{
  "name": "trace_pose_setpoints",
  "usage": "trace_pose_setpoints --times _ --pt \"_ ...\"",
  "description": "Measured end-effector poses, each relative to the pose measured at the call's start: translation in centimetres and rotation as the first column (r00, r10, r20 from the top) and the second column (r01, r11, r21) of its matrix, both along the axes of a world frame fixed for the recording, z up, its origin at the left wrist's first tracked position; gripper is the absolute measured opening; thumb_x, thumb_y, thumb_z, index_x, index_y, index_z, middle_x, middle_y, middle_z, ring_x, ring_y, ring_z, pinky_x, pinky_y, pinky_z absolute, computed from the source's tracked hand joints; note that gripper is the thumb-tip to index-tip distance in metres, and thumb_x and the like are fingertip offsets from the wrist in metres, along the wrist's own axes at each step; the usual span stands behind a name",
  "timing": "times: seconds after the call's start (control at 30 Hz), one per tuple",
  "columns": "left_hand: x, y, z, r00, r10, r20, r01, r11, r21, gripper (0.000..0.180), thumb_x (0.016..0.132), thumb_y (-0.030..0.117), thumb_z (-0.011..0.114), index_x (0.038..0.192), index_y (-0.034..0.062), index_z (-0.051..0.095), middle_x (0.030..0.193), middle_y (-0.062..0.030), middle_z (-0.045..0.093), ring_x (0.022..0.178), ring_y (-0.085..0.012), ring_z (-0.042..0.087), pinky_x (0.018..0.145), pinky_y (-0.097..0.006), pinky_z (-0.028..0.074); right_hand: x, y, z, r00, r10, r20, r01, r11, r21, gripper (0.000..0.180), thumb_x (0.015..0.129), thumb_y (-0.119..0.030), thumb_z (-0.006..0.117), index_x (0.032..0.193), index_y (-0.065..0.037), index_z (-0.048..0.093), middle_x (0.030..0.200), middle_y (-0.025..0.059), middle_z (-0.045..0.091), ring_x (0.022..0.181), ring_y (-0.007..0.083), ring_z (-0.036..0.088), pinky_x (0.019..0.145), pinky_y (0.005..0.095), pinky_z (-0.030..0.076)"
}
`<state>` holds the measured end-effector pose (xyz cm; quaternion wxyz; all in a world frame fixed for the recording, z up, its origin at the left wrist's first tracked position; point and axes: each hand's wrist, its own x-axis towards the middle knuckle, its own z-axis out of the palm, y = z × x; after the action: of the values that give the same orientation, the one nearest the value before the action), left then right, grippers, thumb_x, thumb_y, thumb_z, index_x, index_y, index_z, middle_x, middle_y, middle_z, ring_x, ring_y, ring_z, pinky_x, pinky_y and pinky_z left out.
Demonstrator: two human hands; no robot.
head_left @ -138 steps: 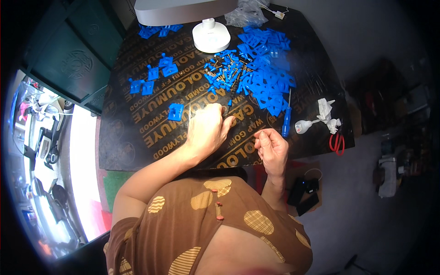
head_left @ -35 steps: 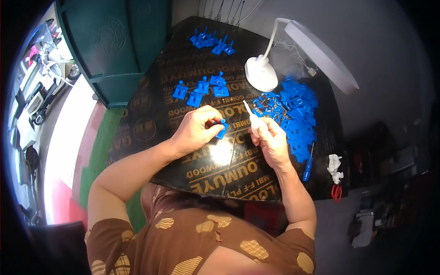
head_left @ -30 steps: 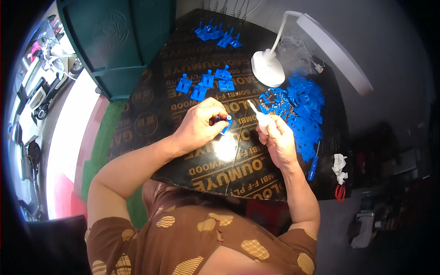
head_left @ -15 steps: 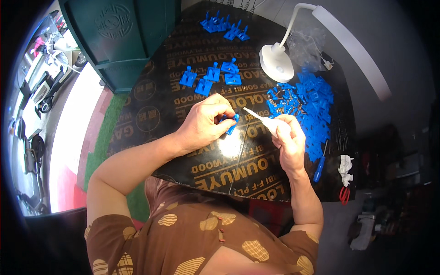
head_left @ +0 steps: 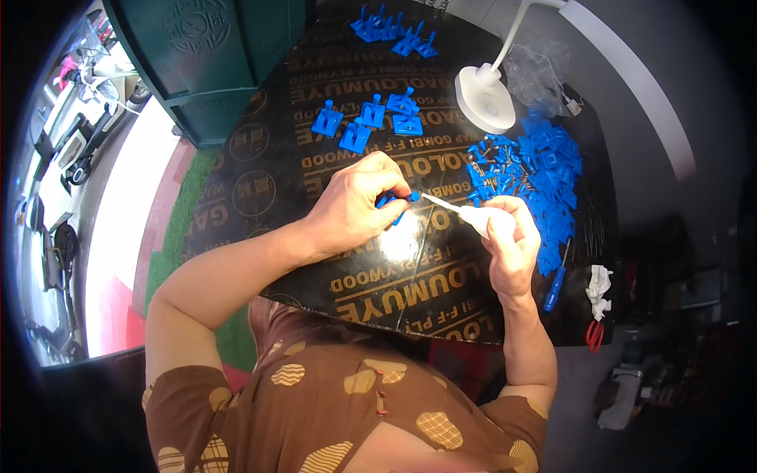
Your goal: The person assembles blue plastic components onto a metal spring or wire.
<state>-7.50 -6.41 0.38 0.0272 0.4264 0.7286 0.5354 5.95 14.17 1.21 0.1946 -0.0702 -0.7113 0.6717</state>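
Over the middle of the table, my left hand (head_left: 355, 197) is closed on a small blue plastic piece (head_left: 392, 206), pinching it between thumb and fingers; the fingers hide much of it. A blue knob end pokes out past the fingertips. My right hand (head_left: 512, 244) grips a small white glue bottle (head_left: 475, 217) with a long thin nozzle. That nozzle points left, its tip right beside the knob end; whether they touch I cannot tell. Beyond my left hand stand several blue pieces (head_left: 372, 112), each a square base with an upright peg.
More blue pegged pieces (head_left: 392, 30) stand at the far edge. Right of my right hand lies a heap of blue parts (head_left: 552, 169) with a blue-handled screwdriver (head_left: 557, 285). A white lamp (head_left: 484, 101) stands behind. Crumpled tissue (head_left: 599, 288) and red-handled scissors (head_left: 594, 335) lie at the right edge.
The nozzle tip has come down level with the blue piece's knob and closer to it. My left hand still pinches the piece. The whole view has shifted slightly.
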Motion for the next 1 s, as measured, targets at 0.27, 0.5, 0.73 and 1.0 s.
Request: trace_pose_setpoints --times 0.27,0.5,0.73,1.0 --pt "0.2 -0.07 -0.06 0.999 -0.016 -0.04 0.015 1.0 -0.008 0.008 0.076 0.002 0.07 0.084 0.002 0.066 0.093 -0.0048 0.061 0.072 -0.0115 0.058 0.06 -0.025 0.046 0.3 -0.5 0.33 0.998 -0.042 -0.045 0.046 0.994 0.096 0.016 0.091 -0.009 0.058 0.102 0.002 0.057 0.084 0.0009 0.06 0.068 0.0021 0.049 0.06 0.0172 0.039" --pt "0.21 -0.04 -0.08 0.999 -0.02 -0.034 0.02 1.0 -0.02 0.008 0.077 0.001 0.069 0.084 0.0017 0.066 0.092 -0.0047 0.061 0.073 -0.012 0.058 0.06 -0.025 0.047 0.29 -0.53 0.38 0.997 -0.038 -0.068 0.047 0.988 0.144 0.017 0.09 -0.01 0.06 0.102 0.002 0.057 0.084 0.0012 0.061 0.069 0.0027 0.05 0.062 0.0179 0.04" --pt "0.19 -0.04 -0.12 0.999 -0.019 -0.04 0.018 1.0 -0.022 0.007 0.077 0.0 0.068 0.084 0.0017 0.066 0.091 -0.005 0.061 0.074 -0.0131 0.059 0.061 -0.025 0.047 0.3 -0.64 0.36 0.998 -0.034 -0.059 0.042 0.988 0.148 0.017 0.09 -0.01 0.06 0.102 0.001 0.058 0.085 0.0022 0.062 0.071 0.0037 0.052 0.064 0.0187 0.042" --pt "0.24 -0.05 -0.19 0.999 -0.024 -0.038 0.023 0.999 -0.025 0.007 0.077 0.0 0.067 0.084 0.0015 0.066 0.092 -0.0054 0.06 0.076 -0.0146 0.06 0.063 -0.027 0.048 0.33 -0.77 0.54 0.995 -0.043 -0.087 0.061 0.973 0.223 0.016 0.089 -0.009 0.061 0.101 0.001 0.058 0.085 0.0021 0.062 0.068 0.0028 0.051 0.061 0.0183 0.042"
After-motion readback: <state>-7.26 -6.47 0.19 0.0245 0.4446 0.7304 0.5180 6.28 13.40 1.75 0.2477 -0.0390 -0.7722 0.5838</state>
